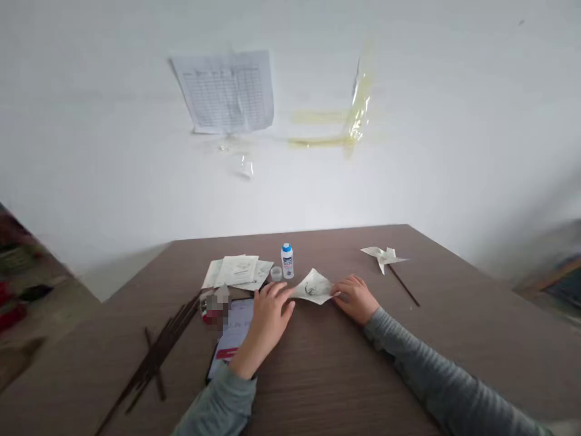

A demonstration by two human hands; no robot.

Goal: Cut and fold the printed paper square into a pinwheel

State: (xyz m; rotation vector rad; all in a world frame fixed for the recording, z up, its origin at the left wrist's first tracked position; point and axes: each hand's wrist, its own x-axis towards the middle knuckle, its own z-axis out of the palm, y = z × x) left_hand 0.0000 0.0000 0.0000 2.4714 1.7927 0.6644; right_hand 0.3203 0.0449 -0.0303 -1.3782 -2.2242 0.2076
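Observation:
A small square of white paper with a dark printed drawing lies on the table in front of me, its corners slightly raised. My right hand pinches its right corner between thumb and fingers. At the left corner is my left hand, fingers spread and thumb apart; whether a fingertip touches the paper, I cannot tell. Just behind the paper stands a white bottle with a blue cap, beside a small clear cup. Off to the right lies a white paper pinwheel on a thin brown stick.
Several printed paper squares lie stacked at the back left. A lit phone is partly under my left forearm, next to a blurred small item. Dark thin sticks lie bundled on the brown table. A wall rises behind.

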